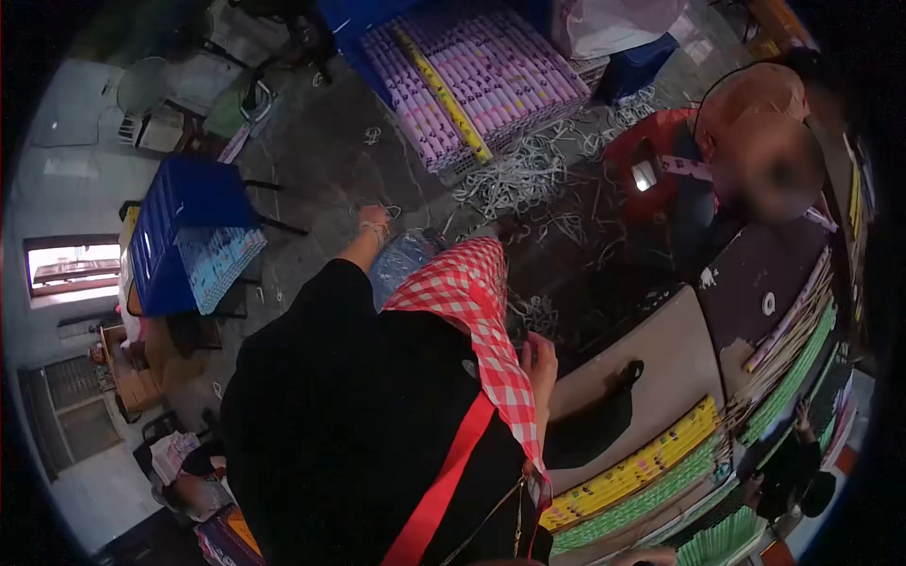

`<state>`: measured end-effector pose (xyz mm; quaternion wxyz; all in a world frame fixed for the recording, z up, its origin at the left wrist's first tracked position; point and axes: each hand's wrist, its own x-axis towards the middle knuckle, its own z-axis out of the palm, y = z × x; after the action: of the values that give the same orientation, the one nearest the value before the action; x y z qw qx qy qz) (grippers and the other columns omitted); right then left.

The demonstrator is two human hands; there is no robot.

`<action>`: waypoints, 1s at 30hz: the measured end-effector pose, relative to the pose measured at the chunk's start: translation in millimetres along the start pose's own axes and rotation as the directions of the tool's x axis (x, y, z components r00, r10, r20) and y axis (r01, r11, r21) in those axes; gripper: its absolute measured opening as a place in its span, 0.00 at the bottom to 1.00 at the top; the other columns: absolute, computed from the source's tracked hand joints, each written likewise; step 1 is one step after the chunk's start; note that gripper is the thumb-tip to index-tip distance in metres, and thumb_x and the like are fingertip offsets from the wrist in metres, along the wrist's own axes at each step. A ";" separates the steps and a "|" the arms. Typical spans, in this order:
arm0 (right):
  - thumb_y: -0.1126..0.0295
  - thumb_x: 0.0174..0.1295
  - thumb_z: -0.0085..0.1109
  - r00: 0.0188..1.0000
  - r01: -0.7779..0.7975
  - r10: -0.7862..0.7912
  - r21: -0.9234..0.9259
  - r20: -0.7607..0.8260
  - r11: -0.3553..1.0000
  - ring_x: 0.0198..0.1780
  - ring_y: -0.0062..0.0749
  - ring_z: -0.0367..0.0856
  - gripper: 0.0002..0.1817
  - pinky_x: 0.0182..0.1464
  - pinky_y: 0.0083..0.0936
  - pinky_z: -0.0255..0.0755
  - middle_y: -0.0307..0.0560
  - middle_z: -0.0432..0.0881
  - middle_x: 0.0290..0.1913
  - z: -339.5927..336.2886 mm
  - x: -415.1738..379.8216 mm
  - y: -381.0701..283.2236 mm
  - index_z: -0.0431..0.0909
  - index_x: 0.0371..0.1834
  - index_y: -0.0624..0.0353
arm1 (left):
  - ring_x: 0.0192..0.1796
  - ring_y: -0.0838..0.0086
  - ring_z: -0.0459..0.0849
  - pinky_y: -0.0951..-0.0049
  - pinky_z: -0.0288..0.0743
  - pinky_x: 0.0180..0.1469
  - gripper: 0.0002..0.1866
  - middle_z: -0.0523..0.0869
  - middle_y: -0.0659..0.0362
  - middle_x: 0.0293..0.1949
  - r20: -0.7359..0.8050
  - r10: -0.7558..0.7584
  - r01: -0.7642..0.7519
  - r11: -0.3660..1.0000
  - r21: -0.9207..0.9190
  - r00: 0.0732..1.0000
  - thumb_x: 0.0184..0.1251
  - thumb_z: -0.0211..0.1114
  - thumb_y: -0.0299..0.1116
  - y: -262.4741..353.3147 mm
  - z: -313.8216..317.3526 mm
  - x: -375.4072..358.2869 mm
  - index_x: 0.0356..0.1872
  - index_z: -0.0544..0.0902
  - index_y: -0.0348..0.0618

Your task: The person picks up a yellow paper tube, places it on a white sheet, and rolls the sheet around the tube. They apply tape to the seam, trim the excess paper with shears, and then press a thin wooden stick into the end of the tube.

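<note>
The checkered cloth [453, 278] hides part of my right hand [541, 363] — what that grip holds, if anything, I can't tell. My left hand [375, 219] shows too small for me to make out its separate fingers — I can't say whether that grip is closed. The cloth also covers part of the clear plastic [401, 269]. A nearby person's head [779, 170] is blurred. The top edge cuts off the white bag [618, 24]; the bottom edge cuts my black garment [302, 406].
</note>
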<state>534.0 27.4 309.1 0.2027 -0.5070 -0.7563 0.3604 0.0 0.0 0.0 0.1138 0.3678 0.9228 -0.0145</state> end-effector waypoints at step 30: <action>0.72 0.55 0.51 0.879 -0.431 0.437 -0.075 0.188 0.899 0.35 0.46 0.75 0.11 0.34 0.35 0.70 0.54 0.74 0.35 20.8 62.8 29.6 0.72 0.42 0.61 | 0.31 0.68 0.74 0.63 0.70 0.30 0.18 0.76 0.56 0.33 0.499 0.055 0.482 0.184 -0.856 0.865 0.53 0.64 0.36 289.8 -93.5 110.6 0.41 0.72 0.39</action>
<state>513.0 84.3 269.5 0.0319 -0.6278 -0.6454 0.4340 101.2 296.4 83.2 0.5099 0.0642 0.7192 0.4676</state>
